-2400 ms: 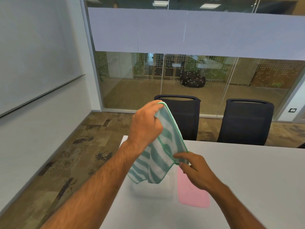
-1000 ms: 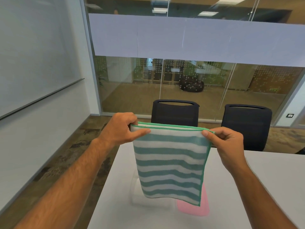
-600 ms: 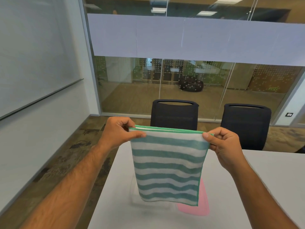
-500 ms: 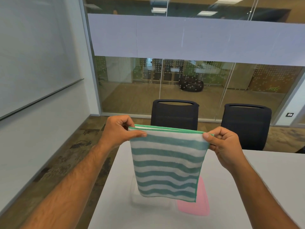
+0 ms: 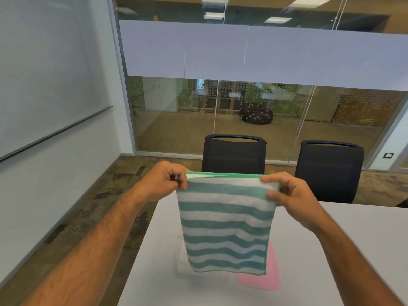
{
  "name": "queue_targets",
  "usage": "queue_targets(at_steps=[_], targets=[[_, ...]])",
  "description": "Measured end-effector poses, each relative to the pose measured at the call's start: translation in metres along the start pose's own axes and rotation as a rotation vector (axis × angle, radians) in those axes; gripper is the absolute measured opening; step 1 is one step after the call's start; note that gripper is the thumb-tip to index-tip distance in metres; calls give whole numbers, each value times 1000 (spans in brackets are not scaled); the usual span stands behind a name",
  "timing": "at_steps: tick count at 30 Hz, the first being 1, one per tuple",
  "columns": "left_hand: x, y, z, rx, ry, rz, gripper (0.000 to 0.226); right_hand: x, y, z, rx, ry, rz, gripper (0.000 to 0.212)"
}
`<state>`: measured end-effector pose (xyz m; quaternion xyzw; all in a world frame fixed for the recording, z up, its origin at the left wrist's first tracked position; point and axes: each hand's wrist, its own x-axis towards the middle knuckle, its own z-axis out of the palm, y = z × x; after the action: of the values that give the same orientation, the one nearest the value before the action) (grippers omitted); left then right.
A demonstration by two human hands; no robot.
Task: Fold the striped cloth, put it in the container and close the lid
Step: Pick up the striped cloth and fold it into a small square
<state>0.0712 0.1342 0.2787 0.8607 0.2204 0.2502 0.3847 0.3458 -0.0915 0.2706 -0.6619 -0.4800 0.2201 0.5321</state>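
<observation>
My left hand (image 5: 164, 181) pinches the top left corner of the striped cloth (image 5: 226, 224), thumb and fingers closed on the edge. My right hand (image 5: 289, 195) grips the top right corner, thumb on the near face, fingers curled behind. Both hands are up at the same height above the table (image 5: 331, 250), cloth stretched flat between them and hanging straight down. Cloth looks doubled: a second green-edged layer shows along the top behind the front one. Teal and white horizontal stripes, green trim down the right side and along the bottom. Bottom edge hangs free, above the table surface.

Directly behind and under the cloth sits the clear container (image 5: 182, 257), mostly hidden; only its left wall and lower rim show faintly. Cannot tell if anything is inside. The pink lid (image 5: 268, 277) lies flat on the table just right of the container, partly covered by the cloth from this view.

Table is white, its left edge running toward me. Two black chairs (image 5: 234, 154) stand at the far side. Glass wall (image 5: 242, 111) beyond them, whiteboard (image 5: 44, 74) on the left wall.
</observation>
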Motion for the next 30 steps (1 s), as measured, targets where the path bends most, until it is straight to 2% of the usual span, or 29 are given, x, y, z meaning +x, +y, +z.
queue_targets(at_steps=[3, 5, 6, 9, 11, 15, 17, 19, 21, 24, 26, 28, 30], targets=[[1, 0, 4, 49, 12, -10, 48, 0, 5, 1, -64, -14, 23, 55], [1, 2, 9, 46, 24, -15, 44, 1, 7, 2, 49, 2, 60, 72], [0, 2, 12, 34, 28, -25, 39, 1, 9, 2, 113, 19, 105, 72], [-5, -2, 21, -10, 23, -60, 25, 1, 14, 1, 176, 40, 247, 28], [-7, -5, 25, -62, 39, -80, 20, 0, 18, 1, 244, 50, 309, 16], [-9, -12, 33, -314, 175, -146, 22, -4, 20, 7, 301, 30, 344, 17], [-11, -15, 37, -424, 126, -169, 30, -5, 21, 10, 281, 40, 378, 20], [-13, -17, 42, -427, 64, -189, 40, -6, 21, 13, 310, 47, 405, 25], [-14, -19, 44, -427, 114, -188, 28, -7, 20, 15, 375, 75, 436, 25], [-16, -20, 46, -468, 203, -212, 23, -8, 22, 17, 478, 121, 480, 24], [-19, -22, 47, -491, 141, -228, 36, -9, 24, 18, 521, 140, 510, 25], [-23, -25, 50, -489, 71, -243, 51, -11, 23, 20, 567, 114, 547, 21], [-25, -27, 53, -499, 103, -235, 39, -15, 22, 22, 608, 34, 584, 20]])
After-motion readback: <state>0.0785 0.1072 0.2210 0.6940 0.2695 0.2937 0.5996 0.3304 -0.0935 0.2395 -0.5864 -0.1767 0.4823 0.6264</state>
